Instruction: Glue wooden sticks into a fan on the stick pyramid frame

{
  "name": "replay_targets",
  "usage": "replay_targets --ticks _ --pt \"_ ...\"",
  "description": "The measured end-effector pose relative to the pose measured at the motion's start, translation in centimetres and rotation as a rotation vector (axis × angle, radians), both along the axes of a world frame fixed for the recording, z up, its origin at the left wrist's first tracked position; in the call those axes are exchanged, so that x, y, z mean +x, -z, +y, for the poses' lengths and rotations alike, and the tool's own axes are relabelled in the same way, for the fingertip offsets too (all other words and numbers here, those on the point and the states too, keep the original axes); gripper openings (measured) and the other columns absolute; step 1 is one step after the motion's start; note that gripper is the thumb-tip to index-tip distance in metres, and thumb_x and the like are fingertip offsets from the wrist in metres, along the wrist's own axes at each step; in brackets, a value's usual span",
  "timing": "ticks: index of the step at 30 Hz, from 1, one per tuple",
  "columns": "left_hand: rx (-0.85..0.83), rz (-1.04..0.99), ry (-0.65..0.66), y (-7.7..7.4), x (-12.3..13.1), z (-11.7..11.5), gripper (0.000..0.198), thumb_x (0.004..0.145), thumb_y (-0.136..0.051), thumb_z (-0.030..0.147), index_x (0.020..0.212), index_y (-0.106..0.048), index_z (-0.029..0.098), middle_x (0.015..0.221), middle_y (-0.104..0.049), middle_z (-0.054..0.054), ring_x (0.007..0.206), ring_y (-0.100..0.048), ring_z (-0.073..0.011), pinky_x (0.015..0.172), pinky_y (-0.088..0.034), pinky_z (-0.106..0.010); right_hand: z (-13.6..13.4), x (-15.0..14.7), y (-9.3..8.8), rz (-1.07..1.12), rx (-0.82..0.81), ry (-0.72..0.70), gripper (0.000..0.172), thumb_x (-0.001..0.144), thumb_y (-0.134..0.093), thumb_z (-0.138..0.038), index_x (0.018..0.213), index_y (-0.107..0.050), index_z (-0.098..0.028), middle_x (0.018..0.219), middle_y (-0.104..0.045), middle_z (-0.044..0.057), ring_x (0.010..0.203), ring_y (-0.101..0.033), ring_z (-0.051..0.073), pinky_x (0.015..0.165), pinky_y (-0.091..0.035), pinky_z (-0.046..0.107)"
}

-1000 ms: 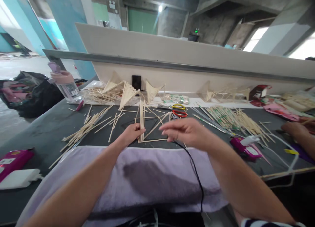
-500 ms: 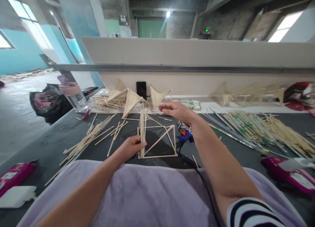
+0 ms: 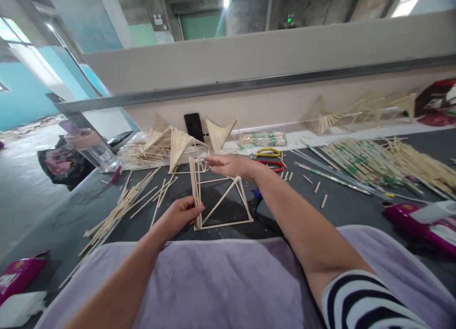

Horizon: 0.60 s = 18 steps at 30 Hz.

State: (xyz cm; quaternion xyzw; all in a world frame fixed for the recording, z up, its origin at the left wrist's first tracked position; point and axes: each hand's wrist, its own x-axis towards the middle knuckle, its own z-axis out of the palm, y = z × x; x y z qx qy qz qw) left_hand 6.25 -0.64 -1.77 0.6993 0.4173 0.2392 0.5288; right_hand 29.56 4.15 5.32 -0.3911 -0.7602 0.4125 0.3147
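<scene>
A frame of thin wooden sticks lies on the dark table, with a row of upright sticks glued along its left side. My left hand is closed on the lower left corner of this frame. My right hand reaches over the frame's far end, fingers drawn together near the top of the upright sticks; whether it pinches a stick I cannot make out. A lilac cloth covers the table edge in front of me.
Loose sticks lie at the left, and a large pile at the right. Finished fan-shaped stick pieces lean by the back wall beside a black phone. Red and yellow-handled tools, a water bottle and pink objects are also there.
My right hand swung from the near right over the frame to its far end. The left hand stayed on the frame's corner. The view turned left.
</scene>
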Motion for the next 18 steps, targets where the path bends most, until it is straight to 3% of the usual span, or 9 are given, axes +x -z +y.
replay_targets --ticks 5,10,14,18 --pt "0.0 0.013 0.001 -0.21 0.07 -0.11 0.029 0.076 -0.059 0.043 0.08 -0.056 0.014 0.062 -0.046 0.003 0.051 -0.039 -0.007 0.048 -0.031 -0.02 -0.03 0.7 -0.31 0.035 -0.009 -0.027 0.049 0.074 -0.062 -0.014 0.121 -0.056 -0.025 0.115 -0.064 0.001 0.108 -0.058 0.014 0.091 -0.045 0.025" --pt "-0.018 0.043 0.042 -0.79 -0.08 -0.03 0.03 0.075 -0.06 0.044 0.08 -0.057 0.015 0.063 -0.046 0.003 0.053 -0.039 -0.0077 0.049 -0.031 -0.02 0.2 0.86 -0.16 -0.019 0.06 0.024 0.039 0.08 -0.058 -0.028 0.119 -0.058 -0.023 0.095 -0.071 0.001 0.088 -0.064 0.014 0.082 -0.047 0.026" --pt "-0.011 0.068 0.039 -0.82 -0.3 0.1 0.029 0.076 -0.06 0.042 0.087 -0.059 0.015 0.063 -0.046 0.003 0.053 -0.04 -0.0078 0.049 -0.031 -0.02 0.02 0.51 -0.01 -0.047 0.13 0.088 0.028 0.082 -0.054 -0.035 0.099 -0.069 -0.017 0.071 -0.069 0.001 0.07 -0.062 0.013 0.07 -0.046 0.023" --pt "0.013 0.071 0.025 -0.51 -0.41 0.17 0.029 0.077 -0.059 0.04 0.092 -0.06 0.016 0.062 -0.046 0.004 0.053 -0.039 -0.0075 0.049 -0.031 -0.02 -0.17 0.04 0.01 -0.019 0.125 0.116 0.023 0.079 -0.057 -0.031 0.086 -0.071 -0.014 0.07 -0.068 0.002 0.067 -0.06 0.012 0.066 -0.044 0.022"
